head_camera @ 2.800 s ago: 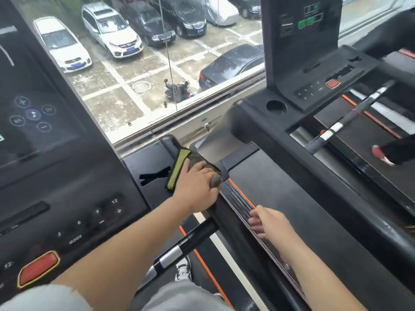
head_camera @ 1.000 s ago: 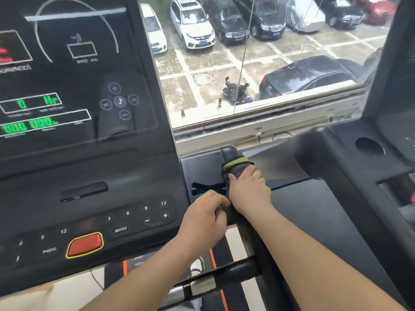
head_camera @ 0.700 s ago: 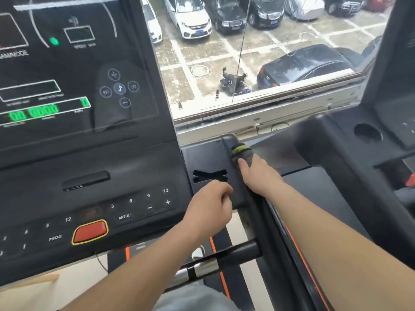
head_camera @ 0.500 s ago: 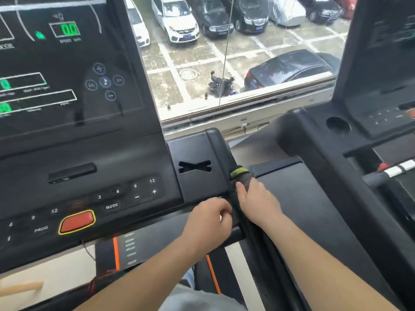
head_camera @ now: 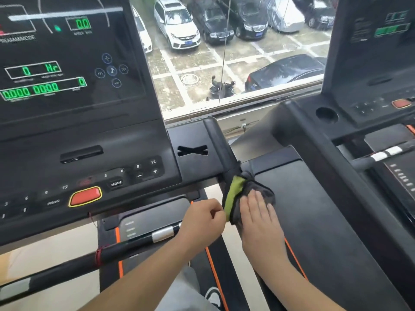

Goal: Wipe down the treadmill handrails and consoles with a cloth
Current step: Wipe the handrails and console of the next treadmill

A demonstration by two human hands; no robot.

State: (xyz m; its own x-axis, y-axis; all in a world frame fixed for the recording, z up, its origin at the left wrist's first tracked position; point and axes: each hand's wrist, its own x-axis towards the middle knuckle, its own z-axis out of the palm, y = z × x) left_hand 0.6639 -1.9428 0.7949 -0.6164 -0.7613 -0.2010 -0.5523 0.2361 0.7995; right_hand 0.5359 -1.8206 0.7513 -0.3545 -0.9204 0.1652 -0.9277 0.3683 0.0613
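right hand (head_camera: 258, 212): flat, pressing grey green-edged cloth (head_camera: 249, 191) on black handrail (head_camera: 221, 142)
left hand (head_camera: 202, 218): curled beside handrail, hold unclear
do: wrap cloth round handrail

I counted one left hand (head_camera: 203, 217), one right hand (head_camera: 258, 217), one cloth (head_camera: 235, 194), two consoles (head_camera: 74, 86) (head_camera: 370, 52), two red buttons (head_camera: 85, 196) (head_camera: 400, 103), one scooter (head_camera: 221, 87), one shoe (head_camera: 213, 295). I made out about seven cars (head_camera: 177, 25), some cut off.
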